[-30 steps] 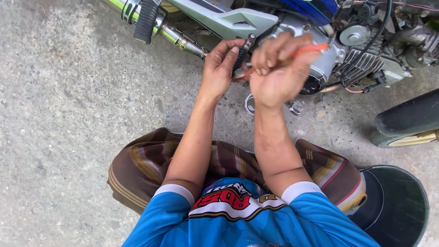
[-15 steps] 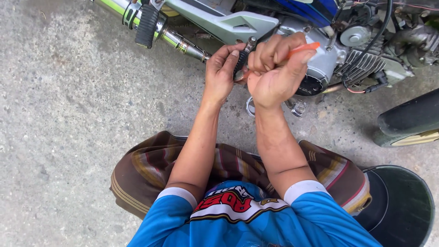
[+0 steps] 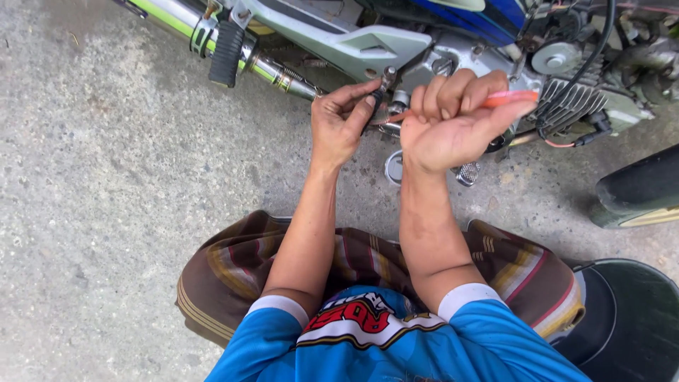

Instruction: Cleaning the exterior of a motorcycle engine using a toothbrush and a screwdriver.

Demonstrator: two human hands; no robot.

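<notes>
1. We see grey concrete ground (image 3: 92,212) on the left, with a chrome exhaust pipe (image 3: 276,71) and a black footpeg (image 3: 226,44) at the top.
2. Left hand (image 3: 339,127): fingers pinched narrow on a small dark part (image 3: 375,99) by the motorcycle engine (image 3: 566,85); we cannot tell what the part is.
3. Right hand (image 3: 453,127): fist closed around an orange-handled screwdriver (image 3: 509,97), shaft pointing left toward the dark part, tip near the left fingertips.
4. The 2 hands sit close together, just in front of the engine casing.
5. Below: striped brown cloth (image 3: 233,269) over the knees, blue shirt (image 3: 396,354).
6. Right edge: black tyre (image 3: 636,187), dark round container (image 3: 629,318).
</notes>
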